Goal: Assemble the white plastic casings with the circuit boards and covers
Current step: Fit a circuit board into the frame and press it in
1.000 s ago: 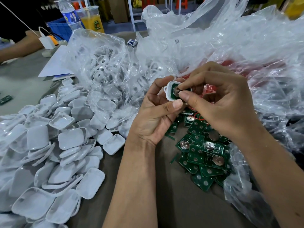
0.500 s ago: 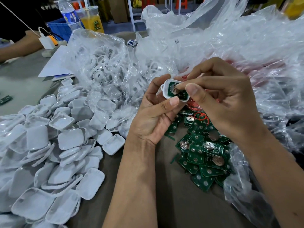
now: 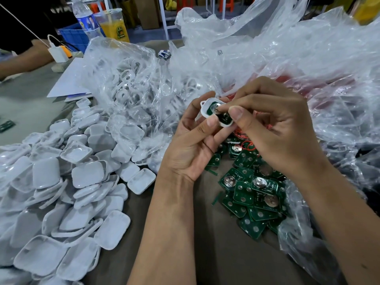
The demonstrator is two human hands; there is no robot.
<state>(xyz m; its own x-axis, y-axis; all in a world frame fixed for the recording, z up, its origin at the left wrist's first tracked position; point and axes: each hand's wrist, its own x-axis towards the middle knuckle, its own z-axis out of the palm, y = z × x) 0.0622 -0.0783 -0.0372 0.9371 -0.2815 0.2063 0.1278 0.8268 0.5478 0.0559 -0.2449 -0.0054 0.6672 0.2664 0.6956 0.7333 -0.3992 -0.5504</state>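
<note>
My left hand [image 3: 191,145] holds a small white casing [image 3: 207,106] between thumb and fingers, just above the table. A green circuit board [image 3: 211,109] with a round silver cell lies inside it. My right hand [image 3: 273,128] presses on the board with thumb and curled fingertips. Below the hands lies a pile of loose green circuit boards [image 3: 253,192]. A big heap of white casing halves [image 3: 61,182] covers the table to the left.
Clear plastic bags [image 3: 267,64] billow behind and right of my hands; one bag [image 3: 127,83] holds white ring parts. Red wires [image 3: 248,145] show under my right hand. Far left are a drink bottle [image 3: 86,19], a yellow cup [image 3: 114,25] and another person's forearm [image 3: 22,60].
The casing has tipped flatter and shifted slightly left in my left hand. My right thumb and fingers have moved over the board and now press it into the casing.
</note>
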